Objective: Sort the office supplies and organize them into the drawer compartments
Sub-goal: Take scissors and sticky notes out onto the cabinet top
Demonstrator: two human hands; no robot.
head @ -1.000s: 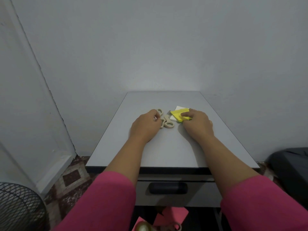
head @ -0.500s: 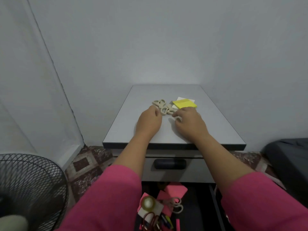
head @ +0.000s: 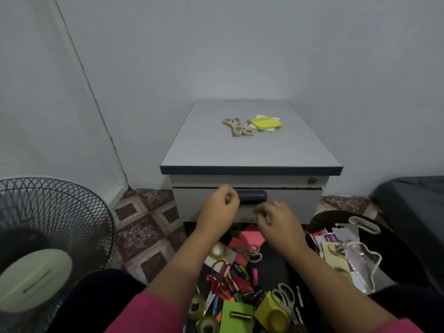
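Two beige scissors [head: 236, 127] and a yellow sticky-note pad [head: 265, 122] on a white pad lie on top of the grey cabinet [head: 249, 152]. Its drawer [head: 293, 203] is closed, with a dark handle [head: 252, 196]. My left hand [head: 219, 207] hovers in front of the handle's left end, fingers loosely curled, holding nothing. My right hand [head: 276, 218] hangs just below the handle, fingers loosely curled, holding nothing. Beneath my arms lies a heap of supplies: pink notes [head: 249, 236], tape rolls [head: 218, 251], red scissors [head: 219, 272], green pads [head: 236, 316], grey scissors [head: 286, 296].
A black fan [head: 48, 239] stands on the floor at the left. At the right a dark bin [head: 322, 219] holds packets and a cord, beside a dark object [head: 418, 212]. Walls close in behind the cabinet and at the left.
Both hands have left the scissors and yellow pad on the cabinet top and dropped down in front of the drawer. The view has pulled back and tilted down onto the heap.
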